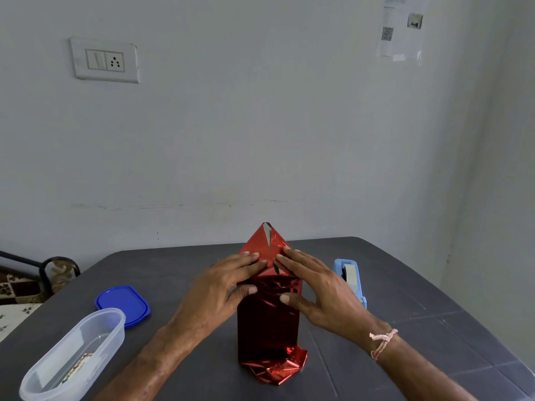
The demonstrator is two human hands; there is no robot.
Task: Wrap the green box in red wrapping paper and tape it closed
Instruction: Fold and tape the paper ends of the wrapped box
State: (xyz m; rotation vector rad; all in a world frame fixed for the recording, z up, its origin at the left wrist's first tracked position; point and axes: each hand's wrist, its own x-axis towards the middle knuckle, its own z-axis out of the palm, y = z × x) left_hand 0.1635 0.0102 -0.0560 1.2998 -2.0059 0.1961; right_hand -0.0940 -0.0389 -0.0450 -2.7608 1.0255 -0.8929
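The box stands upright in the middle of the dark table, fully covered by shiny red wrapping paper [267, 322]; no green shows. At its top the paper is folded into a pointed flap [267, 241] that sticks up at the far side. My left hand [228, 285] presses flat on the left fold of the top, thumb against the front face. My right hand [318, 287] presses the right fold the same way, its fingertips meeting the left hand's. Crumpled loose paper [278, 369] spreads out at the box's foot.
A light blue tape dispenser [350, 277] stands just right of the box, behind my right hand. A clear plastic tub [72, 354] and its blue lid [123, 303] lie at the front left. The wall runs close behind the table [434, 328].
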